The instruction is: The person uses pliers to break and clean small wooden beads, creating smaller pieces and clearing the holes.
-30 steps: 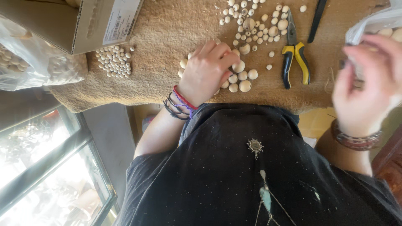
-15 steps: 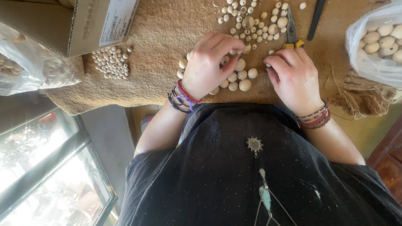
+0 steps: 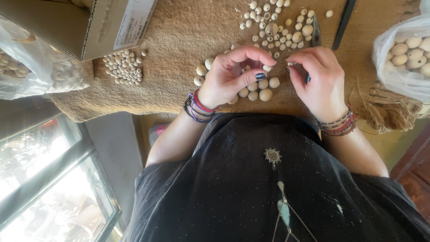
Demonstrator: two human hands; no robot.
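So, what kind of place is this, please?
Probably a home craft bench for beadwork: loose wooden beads lie on a burlap-covered table, a plastic bag of larger beads sits nearby, and pliers lie among them.

One head camera is looking steeply down from close above, facing the mat's near edge, taking in the person's own chest and both wrists.

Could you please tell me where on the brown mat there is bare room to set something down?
The widest free patch of the mat lies between the small-bead cluster beside the cardboard box and the left hand. A narrower strip lies between the right hand and the bag of large beads. It is crowded around both hands and among the scattered beads above them.
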